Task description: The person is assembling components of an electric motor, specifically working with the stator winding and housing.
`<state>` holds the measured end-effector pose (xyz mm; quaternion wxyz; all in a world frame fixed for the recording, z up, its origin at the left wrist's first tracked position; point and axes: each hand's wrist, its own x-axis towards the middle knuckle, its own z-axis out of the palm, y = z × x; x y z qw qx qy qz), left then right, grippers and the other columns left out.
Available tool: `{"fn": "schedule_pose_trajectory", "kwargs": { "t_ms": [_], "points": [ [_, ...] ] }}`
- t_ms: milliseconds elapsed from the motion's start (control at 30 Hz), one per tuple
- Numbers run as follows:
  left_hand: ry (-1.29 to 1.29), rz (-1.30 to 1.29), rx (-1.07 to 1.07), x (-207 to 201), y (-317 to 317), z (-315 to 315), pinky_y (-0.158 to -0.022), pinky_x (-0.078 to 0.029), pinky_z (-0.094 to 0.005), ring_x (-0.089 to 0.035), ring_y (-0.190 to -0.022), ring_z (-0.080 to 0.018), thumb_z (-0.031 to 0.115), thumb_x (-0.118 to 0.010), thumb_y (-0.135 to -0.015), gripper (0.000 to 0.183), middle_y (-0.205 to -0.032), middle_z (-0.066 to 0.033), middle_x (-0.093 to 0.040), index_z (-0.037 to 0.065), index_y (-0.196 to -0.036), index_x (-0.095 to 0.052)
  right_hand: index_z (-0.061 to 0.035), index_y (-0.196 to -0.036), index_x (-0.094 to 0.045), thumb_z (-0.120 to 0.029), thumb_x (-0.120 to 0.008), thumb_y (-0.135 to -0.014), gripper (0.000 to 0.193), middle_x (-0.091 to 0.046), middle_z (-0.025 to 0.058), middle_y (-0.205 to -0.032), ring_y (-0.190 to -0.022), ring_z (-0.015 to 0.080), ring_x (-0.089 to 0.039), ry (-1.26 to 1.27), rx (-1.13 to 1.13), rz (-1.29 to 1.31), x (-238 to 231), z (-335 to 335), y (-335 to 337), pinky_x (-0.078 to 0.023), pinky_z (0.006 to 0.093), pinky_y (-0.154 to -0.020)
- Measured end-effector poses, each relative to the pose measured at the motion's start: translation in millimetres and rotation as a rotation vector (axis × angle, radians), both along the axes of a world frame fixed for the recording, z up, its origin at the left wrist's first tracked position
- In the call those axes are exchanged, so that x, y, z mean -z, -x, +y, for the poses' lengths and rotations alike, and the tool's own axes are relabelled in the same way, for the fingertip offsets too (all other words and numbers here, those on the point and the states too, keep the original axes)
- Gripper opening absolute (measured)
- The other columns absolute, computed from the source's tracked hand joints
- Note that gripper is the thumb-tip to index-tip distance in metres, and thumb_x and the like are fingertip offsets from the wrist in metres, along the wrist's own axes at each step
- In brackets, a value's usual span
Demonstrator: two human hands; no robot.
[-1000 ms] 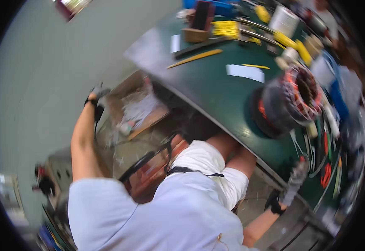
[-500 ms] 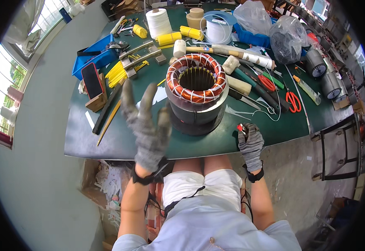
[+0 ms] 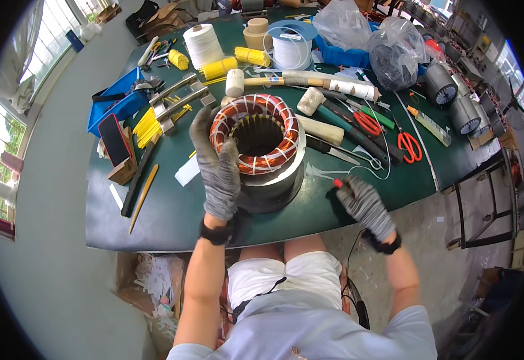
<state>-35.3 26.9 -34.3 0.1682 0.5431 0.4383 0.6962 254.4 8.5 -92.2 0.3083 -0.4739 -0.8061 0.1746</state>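
A motor stator [image 3: 272, 192] with orange-red copper windings [image 3: 280, 157], tied round with white cord, stands near the front edge of the bench. My gloved left hand [image 3: 217, 162] grips the left side of the winding ring, its fingers along the outside and the thumb at the inner rim. To the right of the stator, above the bench edge, my gloved right hand [image 3: 364, 201] is closed on a small red object [image 3: 338, 183]. Only the object's end shows, so its kind is unclear. White cord [image 3: 388, 168] lies just beyond that hand.
Behind the stator lie a mallet [image 3: 235, 83], a long wrapped stick [image 3: 352, 89] and cord spools [image 3: 203, 45]. Red-handled scissors [image 3: 409, 147] and other tools lie right. A phone [image 3: 114, 139] on a wooden stand and a blue tray [image 3: 118, 99] stand left.
My left hand has gone from spread in the air to a grip on the stator's winding ring. My right hand still holds the red object and has turned, fingers now pointing up-left. The view has shifted.
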Motion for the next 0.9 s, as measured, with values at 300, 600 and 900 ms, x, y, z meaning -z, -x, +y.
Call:
{"fn": "schedule_pose_trajectory", "kwargs": {
  "t_ms": [300, 600, 900],
  "points": [
    [0.119, -0.027, 0.513, -16, 41, 29, -0.095, -0.039, -0.0308, -0.046, -0.112, -0.0212, 0.013, -0.047, -0.084, 0.052, -0.122, -0.0151, -0.046, 0.003, -0.131, -0.027, -0.0122, -0.114, -0.053, -0.023, -0.065, -0.069, 0.047, -0.051, 0.0167, -0.112, -0.092, 0.0328, -0.055, -0.410, 0.165, -0.625, -59, 122, 6, -0.047, 0.0386, -0.078],
    [0.336, 0.007, 0.142, -22, 17, -6, -0.088, -0.040, -0.0309, -0.050, -0.101, -0.0230, 0.018, -0.049, -0.088, 0.040, -0.112, -0.0173, -0.048, 0.000, -0.121, -0.037, -0.0085, -0.124, -0.043, -0.029, -0.055, -0.079, 0.051, -0.045, 0.0192, -0.122, -0.109, 0.0368, -0.046, -0.459, -0.206, -0.507, 34, 161, 35, -0.036, 0.0444, -0.092],
    [0.115, -0.023, 0.149, -5, 11, 7, -0.095, -0.037, -0.0314, -0.042, -0.113, -0.0199, 0.009, -0.050, -0.078, 0.064, -0.128, -0.0140, -0.035, 0.006, -0.136, -0.022, -0.0046, -0.097, -0.053, -0.034, -0.060, -0.074, 0.038, -0.062, 0.0172, -0.078, -0.074, 0.0331, -0.061, -0.158, -0.040, -0.709, 22, 195, 88, -0.048, 0.0432, -0.066]
  ]
}}
